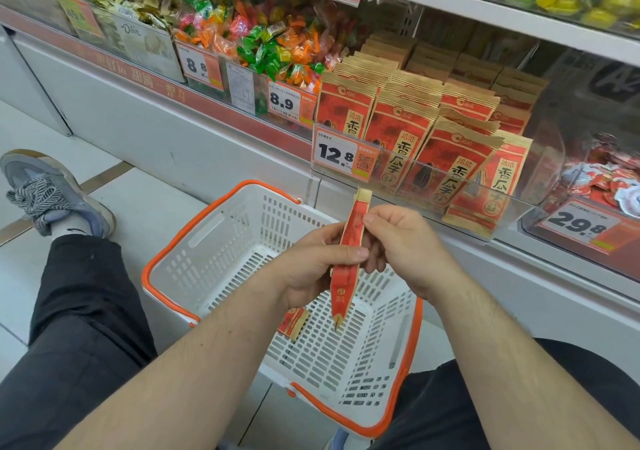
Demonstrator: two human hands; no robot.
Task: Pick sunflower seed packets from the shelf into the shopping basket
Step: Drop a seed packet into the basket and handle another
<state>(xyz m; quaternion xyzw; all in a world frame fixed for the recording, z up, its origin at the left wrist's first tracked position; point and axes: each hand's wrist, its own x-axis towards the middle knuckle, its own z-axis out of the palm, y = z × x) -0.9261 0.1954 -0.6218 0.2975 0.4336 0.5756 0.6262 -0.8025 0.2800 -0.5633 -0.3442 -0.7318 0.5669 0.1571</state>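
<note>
Fingers (349,252) of both hands curled round one packet (349,241), left hand (311,269) low, right hand (405,241) high | packet edge-on, upright over basket (180,238), likely poised to drop | another packet (294,321) in basket | stock on shelf (408,138).

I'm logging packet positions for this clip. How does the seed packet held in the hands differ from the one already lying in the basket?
The held packet stands upright and edge-on above the white basket, gripped by the left hand and right hand; the basket packet lies on the basket floor, untouched. The held packet shows nearly full length; the basket packet is mostly hidden behind the left hand. Both are red with tan edges.
</note>
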